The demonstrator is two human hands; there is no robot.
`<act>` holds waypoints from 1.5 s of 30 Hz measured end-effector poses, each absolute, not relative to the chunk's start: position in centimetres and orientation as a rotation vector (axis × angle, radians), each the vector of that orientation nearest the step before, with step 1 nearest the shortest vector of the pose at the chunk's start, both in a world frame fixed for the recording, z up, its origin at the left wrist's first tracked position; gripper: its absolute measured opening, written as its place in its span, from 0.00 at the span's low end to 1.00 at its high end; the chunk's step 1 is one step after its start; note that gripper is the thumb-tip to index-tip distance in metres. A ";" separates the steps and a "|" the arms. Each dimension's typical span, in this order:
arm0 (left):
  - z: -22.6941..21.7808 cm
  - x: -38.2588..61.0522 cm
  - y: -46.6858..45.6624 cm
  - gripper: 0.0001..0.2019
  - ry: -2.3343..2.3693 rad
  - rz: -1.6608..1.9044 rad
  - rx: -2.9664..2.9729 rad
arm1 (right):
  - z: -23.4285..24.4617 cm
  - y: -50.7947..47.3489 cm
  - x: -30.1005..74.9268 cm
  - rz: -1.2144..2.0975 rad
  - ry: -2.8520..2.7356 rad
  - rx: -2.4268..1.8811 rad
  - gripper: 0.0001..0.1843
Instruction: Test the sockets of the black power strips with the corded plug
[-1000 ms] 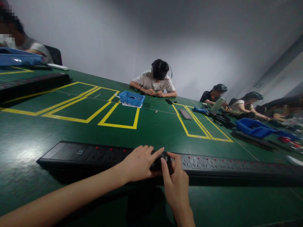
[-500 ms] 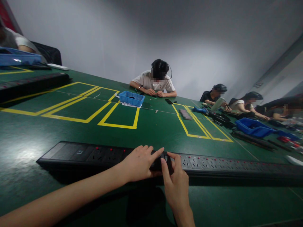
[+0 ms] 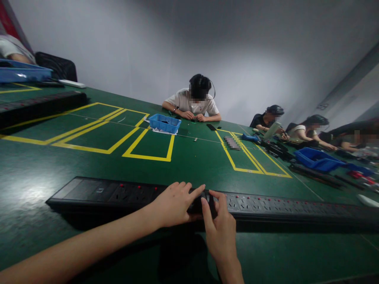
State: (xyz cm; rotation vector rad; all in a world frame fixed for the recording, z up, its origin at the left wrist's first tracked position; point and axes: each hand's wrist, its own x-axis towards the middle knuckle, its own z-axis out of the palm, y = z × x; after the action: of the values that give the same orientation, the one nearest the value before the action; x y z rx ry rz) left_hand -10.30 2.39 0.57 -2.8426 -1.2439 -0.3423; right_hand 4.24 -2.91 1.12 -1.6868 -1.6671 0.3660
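A long black power strip [image 3: 112, 193] with red switches lies across the green table [image 3: 189, 161] in front of me. My left hand [image 3: 174, 203] rests on top of it near its middle, fingers curled over the strip with the forefinger stretched right. My right hand [image 3: 220, 228] meets it from below, thumb and forefinger pinching a small black part [image 3: 207, 199] on the strip. What the fingers grip is mostly hidden.
Yellow tape rectangles [image 3: 148, 146] mark the table. A light blue bin [image 3: 164, 123] sits before a person [image 3: 194, 100] working opposite. Further people, dark blue bins [image 3: 316, 159] and black strips fill the right side. Another strip [image 3: 41, 103] and blue tray [image 3: 23, 73] lie far left.
My hands and the strip have not moved. The person at the far left has leaned back, mostly out of view.
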 end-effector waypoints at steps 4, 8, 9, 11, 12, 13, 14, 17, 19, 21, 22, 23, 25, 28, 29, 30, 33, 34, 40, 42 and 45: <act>0.5 -10.3 2.4 0.34 -1.248 -0.330 -2.832 | 1.0 -2.9 4.3 0.372 -1.666 -1.694 0.16; 0.5 -10.3 2.4 0.34 -1.241 -0.339 -2.836 | 1.0 -2.9 4.3 0.376 -1.658 -1.695 0.16; 0.5 -10.3 2.4 0.34 -1.238 -0.340 -2.840 | 1.0 -2.9 4.3 0.380 -1.656 -1.693 0.16; 0.5 -10.3 2.4 0.34 -1.235 -0.337 -2.840 | 1.0 -2.8 4.3 0.389 -1.651 -1.691 0.16; 0.5 -10.3 2.4 0.34 -1.236 -0.335 -2.836 | 0.9 -2.8 4.3 0.396 -1.650 -1.691 0.16; 0.6 -10.3 2.4 0.34 -1.238 -0.332 -2.831 | 0.9 -2.8 4.3 0.403 -1.650 -1.690 0.16; 0.6 -10.3 2.4 0.34 -1.238 -0.330 -2.830 | 1.0 -2.9 4.4 0.409 -1.650 -1.691 0.16; 0.6 -10.3 2.3 0.34 -1.242 -0.331 -2.828 | 1.3 -3.0 4.3 0.421 -1.642 -1.698 0.16; 0.6 -10.2 2.4 0.33 -1.236 -0.325 -2.823 | 1.4 -3.1 4.0 0.424 -1.620 -1.710 0.16; 0.5 -10.2 2.4 0.34 -1.229 -0.314 -2.806 | 1.2 -3.0 3.7 0.432 -1.563 -1.714 0.17; 0.5 -10.1 2.4 0.34 -1.228 -0.310 -2.797 | 1.0 -2.9 3.5 0.461 -1.513 -1.696 0.17; 0.5 -10.1 2.3 0.34 -1.229 -0.309 -2.787 | 0.8 -2.7 3.4 0.523 -1.445 -1.656 0.18; 0.4 -10.0 2.3 0.34 -1.224 -0.321 -2.775 | 0.8 -2.3 3.4 0.753 -1.250 -1.527 0.20; 0.3 -10.0 2.3 0.34 -1.225 -0.350 -2.775 | 3.1 -2.1 3.9 1.166 -0.956 -1.264 0.25; 0.2 -10.0 2.3 0.35 -1.229 -0.354 -2.776 | 4.7 -2.3 4.1 1.254 -0.911 -1.178 0.24; 0.2 -10.0 2.3 0.35 -1.234 -0.357 -2.774 | 6.6 -2.5 4.3 1.315 -0.909 -1.100 0.21; 0.1 -10.1 2.4 0.37 -1.243 -0.343 -2.765 | 13.0 -3.9 4.8 1.010 -0.995 -0.913 0.14; 0.1 -10.2 2.5 0.37 -1.243 -0.333 -2.765 | 14.7 -4.4 5.0 0.746 -1.008 -0.836 0.13; 0.3 -10.5 2.3 0.41 -1.314 -0.331 -2.733 | 15.3 -6.0 6.4 0.550 -1.108 -0.848 0.13; 0.2 -11.3 2.0 0.43 -1.341 -0.314 -2.702 | 12.8 -5.3 6.7 0.697 -1.265 -1.014 0.15; -0.1 -13.3 1.6 0.44 -1.387 -0.301 -2.658 | 9.1 -3.3 6.6 0.928 -1.580 -1.280 0.15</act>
State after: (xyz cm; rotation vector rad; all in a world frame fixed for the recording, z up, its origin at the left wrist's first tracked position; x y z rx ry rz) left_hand -13.32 1.55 -0.07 -2.6584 -1.3868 -0.3015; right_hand 6.65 -3.27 9.14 -1.2795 -1.5799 0.9280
